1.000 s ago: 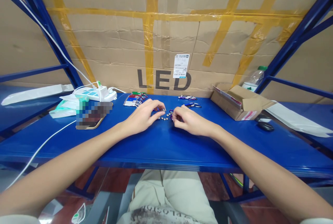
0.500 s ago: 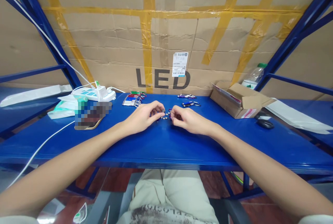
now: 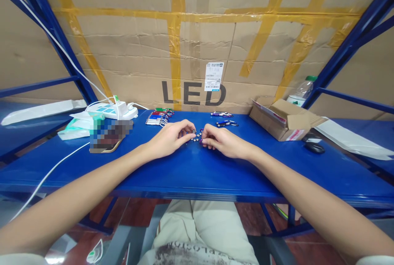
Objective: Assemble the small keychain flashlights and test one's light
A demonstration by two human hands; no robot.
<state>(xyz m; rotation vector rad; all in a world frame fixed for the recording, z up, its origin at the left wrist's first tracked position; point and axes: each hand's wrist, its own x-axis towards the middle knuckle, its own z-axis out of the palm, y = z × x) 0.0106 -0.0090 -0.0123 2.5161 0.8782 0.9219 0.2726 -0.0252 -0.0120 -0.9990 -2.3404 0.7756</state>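
My left hand is closed in a pinch, thumb and forefinger meeting at a small silvery piece that looks like a button cell. Opposite it, my right hand has its fingers curled tightly together around a small purple piece, mostly hidden by the fingers. Several small round silvery discs, like button cells, lie on the blue table between the hands. Behind my left hand is a row of mini keychain flashlights in green, red, blue and silver with carabiner clips. More blue and dark ones lie behind my right hand.
An open cardboard box stands at the right, beside a black computer mouse and a plastic bottle. At the left are a power strip, a tissue pack and a phone. A large cardboard sheet closes off the back.
My right hand's fingers have shifted slightly at the small purple piece, the lower fingers now showing more. My left hand keeps its pinch in nearly the same place.
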